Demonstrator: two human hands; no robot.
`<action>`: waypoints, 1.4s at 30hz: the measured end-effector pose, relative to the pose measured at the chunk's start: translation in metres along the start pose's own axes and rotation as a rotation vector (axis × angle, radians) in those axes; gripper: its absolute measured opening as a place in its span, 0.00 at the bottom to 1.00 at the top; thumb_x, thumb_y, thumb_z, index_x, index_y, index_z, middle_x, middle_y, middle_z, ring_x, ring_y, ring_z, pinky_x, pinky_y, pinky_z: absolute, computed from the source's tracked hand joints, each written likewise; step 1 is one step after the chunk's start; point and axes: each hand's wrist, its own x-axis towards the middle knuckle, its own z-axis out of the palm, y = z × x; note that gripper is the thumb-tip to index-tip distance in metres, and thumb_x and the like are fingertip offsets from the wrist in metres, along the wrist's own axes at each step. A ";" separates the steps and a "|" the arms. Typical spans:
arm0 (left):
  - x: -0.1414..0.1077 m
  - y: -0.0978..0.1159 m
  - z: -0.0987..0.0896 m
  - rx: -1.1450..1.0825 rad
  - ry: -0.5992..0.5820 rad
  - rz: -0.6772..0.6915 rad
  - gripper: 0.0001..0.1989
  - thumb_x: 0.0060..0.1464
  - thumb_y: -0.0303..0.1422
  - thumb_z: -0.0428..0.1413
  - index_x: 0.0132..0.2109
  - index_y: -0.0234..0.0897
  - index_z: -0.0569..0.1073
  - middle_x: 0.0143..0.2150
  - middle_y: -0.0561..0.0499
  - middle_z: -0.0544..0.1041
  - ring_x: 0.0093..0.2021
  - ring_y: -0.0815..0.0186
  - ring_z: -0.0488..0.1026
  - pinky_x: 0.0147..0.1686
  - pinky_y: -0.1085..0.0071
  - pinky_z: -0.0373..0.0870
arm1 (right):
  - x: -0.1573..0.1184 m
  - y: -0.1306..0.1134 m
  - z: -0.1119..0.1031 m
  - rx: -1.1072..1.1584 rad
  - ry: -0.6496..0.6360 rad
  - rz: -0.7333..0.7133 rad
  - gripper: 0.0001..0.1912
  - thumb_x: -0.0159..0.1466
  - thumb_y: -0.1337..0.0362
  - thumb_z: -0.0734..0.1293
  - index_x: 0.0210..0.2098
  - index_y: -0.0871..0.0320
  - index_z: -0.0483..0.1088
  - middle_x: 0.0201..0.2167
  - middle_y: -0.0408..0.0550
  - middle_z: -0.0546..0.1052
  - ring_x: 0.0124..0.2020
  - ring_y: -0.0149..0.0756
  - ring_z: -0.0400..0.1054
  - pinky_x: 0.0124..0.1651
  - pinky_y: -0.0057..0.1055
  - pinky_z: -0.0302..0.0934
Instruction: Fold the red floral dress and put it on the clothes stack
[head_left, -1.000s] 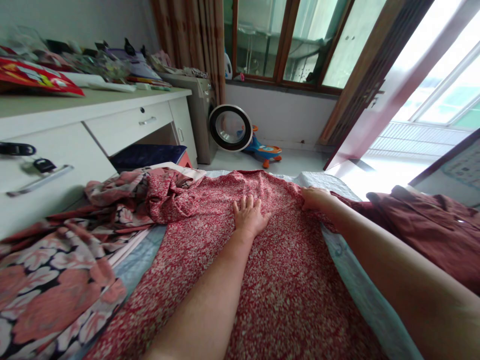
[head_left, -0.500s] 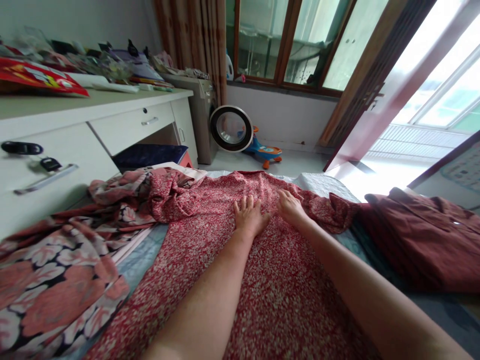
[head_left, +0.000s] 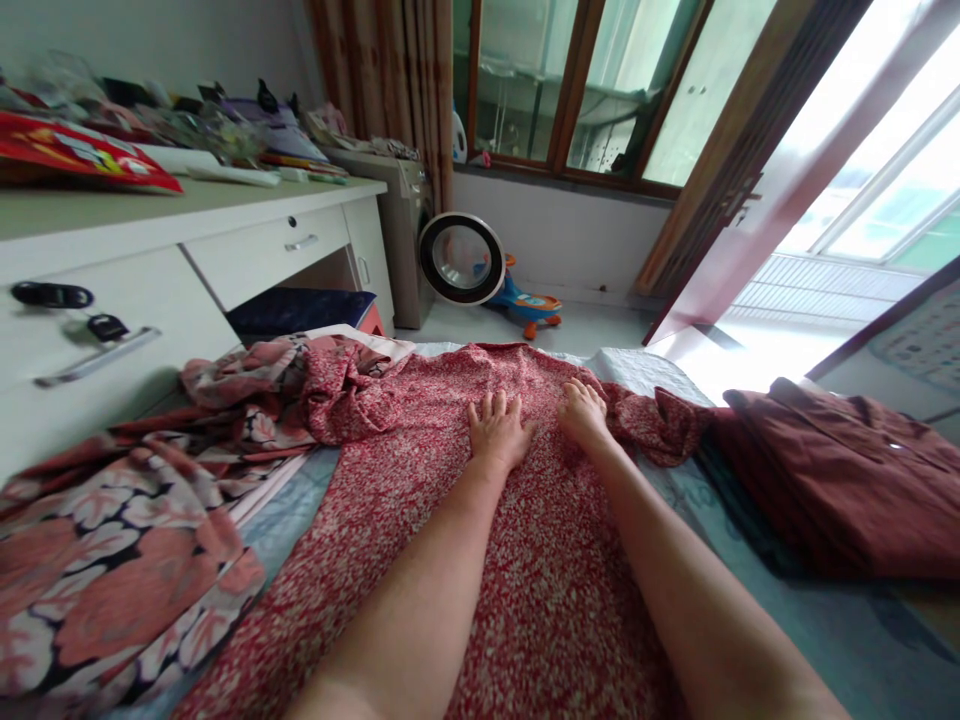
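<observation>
A red dress-like garment (head_left: 555,560) with pale speckles lies spread over the bed, its collar end away from me and a sleeve out to each side. My left hand (head_left: 499,432) rests flat on its upper middle, fingers spread. A short way to the right, my right hand (head_left: 584,412) lies on the fabric near the shoulder with its fingers stretched forward. The garment's left sleeve (head_left: 349,400) is bunched up, while the right sleeve (head_left: 660,425) reaches toward a folded stack.
Folded brown clothes (head_left: 862,470) are stacked at right. A floral cloth (head_left: 120,560) lies rumpled at left beside a white desk (head_left: 262,215). Beyond the bed stand a washing machine with its round door (head_left: 463,258) open and a blue ride-on toy (head_left: 521,300).
My right hand has opened from a curled shape to outstretched fingers and moved slightly right. My left hand stays in place on the garment.
</observation>
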 end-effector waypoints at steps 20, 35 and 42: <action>0.007 -0.024 -0.002 0.030 0.201 -0.190 0.16 0.65 0.31 0.44 0.50 0.43 0.74 0.52 0.45 0.73 0.53 0.55 0.68 0.50 0.60 0.65 | -0.032 -0.067 0.022 0.112 -0.077 -0.177 0.18 0.69 0.61 0.57 0.54 0.51 0.72 0.60 0.48 0.70 0.59 0.41 0.61 0.62 0.37 0.51; 0.011 -0.029 -0.003 0.003 0.157 -0.175 0.15 0.62 0.33 0.48 0.51 0.44 0.74 0.54 0.44 0.73 0.54 0.52 0.68 0.51 0.56 0.66 | -0.032 -0.067 0.019 0.066 -0.076 -0.089 0.22 0.67 0.58 0.59 0.58 0.53 0.68 0.67 0.52 0.60 0.67 0.52 0.48 0.65 0.51 0.44; 0.048 -0.078 -0.030 0.014 0.098 -0.020 0.14 0.61 0.30 0.48 0.44 0.43 0.78 0.50 0.48 0.76 0.51 0.60 0.72 0.51 0.65 0.67 | -0.036 -0.075 0.021 0.155 -0.091 -0.363 0.17 0.70 0.58 0.57 0.54 0.48 0.72 0.59 0.45 0.71 0.58 0.43 0.60 0.57 0.40 0.54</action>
